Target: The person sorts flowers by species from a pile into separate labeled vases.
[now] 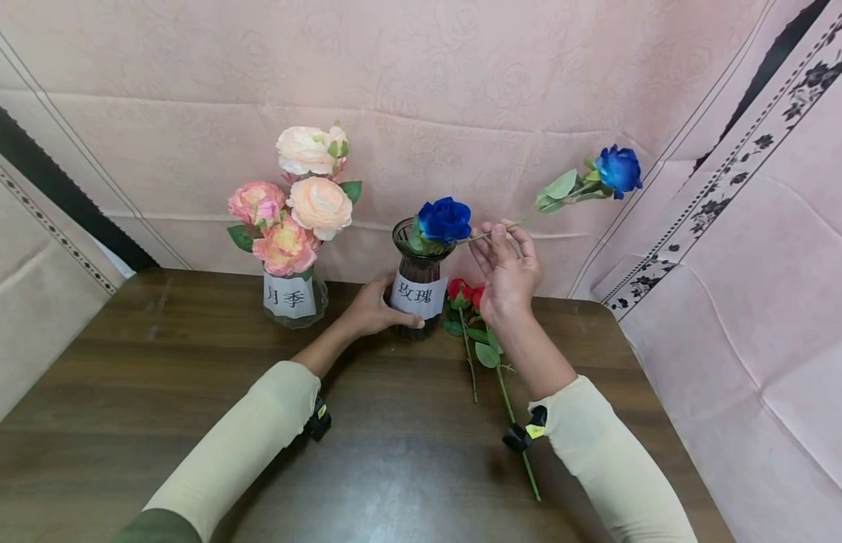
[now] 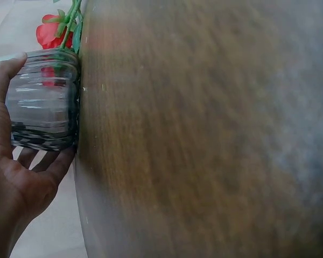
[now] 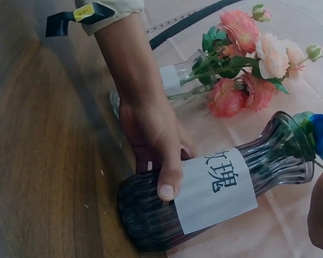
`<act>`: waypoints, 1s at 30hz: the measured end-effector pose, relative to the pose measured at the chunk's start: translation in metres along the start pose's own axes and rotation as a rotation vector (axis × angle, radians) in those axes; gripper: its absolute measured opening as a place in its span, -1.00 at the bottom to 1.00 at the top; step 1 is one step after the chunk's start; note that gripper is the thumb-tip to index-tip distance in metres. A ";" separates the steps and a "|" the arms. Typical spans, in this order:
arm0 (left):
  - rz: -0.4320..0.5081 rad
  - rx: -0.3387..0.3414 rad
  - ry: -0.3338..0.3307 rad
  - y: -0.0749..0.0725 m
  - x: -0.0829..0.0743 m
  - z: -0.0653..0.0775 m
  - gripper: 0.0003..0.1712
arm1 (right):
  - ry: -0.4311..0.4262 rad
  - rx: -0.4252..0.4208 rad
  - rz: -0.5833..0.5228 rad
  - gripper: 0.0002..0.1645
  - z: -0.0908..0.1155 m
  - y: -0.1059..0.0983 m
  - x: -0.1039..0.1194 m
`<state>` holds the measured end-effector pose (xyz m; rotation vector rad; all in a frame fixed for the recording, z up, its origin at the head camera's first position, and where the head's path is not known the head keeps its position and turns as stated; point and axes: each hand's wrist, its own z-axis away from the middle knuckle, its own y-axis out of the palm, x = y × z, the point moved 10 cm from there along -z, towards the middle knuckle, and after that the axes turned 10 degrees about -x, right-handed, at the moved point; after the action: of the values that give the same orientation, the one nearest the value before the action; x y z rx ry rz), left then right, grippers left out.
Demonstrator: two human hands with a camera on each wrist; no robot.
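A dark glass vase (image 1: 424,270) with a white label of black characters stands near the table's back edge. My left hand (image 1: 375,308) grips its lower part, the thumb over the front beside the label. One blue rose (image 1: 445,219) sits in the vase, its bloom just above the rim. With its fingertips my right hand (image 1: 509,275) pinches the thin stem of a second blue rose (image 1: 619,171). That bloom points up and right, while the bare stem end reaches left behind the first bloom. Red roses (image 1: 460,290) with green stems lie on the table, partly behind my right hand.
To the left, a clear glass vase (image 1: 317,302) with its own label holds several pink and cream flowers (image 1: 319,205). A pale pink patterned cloth (image 1: 421,68) hangs behind the brown wooden table (image 1: 366,452). One long red-rose stem runs forward beneath my right wrist.
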<state>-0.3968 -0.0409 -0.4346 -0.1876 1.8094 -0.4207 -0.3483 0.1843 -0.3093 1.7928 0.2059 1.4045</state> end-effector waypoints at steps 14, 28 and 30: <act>0.017 0.003 0.002 0.001 0.000 0.000 -0.02 | -0.074 -0.010 0.006 -0.90 0.001 0.011 0.009; 0.019 0.008 -0.003 0.001 0.000 0.000 -0.03 | -0.088 0.041 0.098 -0.92 0.006 0.011 -0.010; 0.017 0.003 -0.008 -0.001 0.001 0.001 -0.01 | -0.099 0.051 0.100 -0.92 0.006 0.012 -0.010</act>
<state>-0.3964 -0.0419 -0.4351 -0.1715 1.8008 -0.4104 -0.3507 0.1679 -0.3082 1.9328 0.1017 1.3867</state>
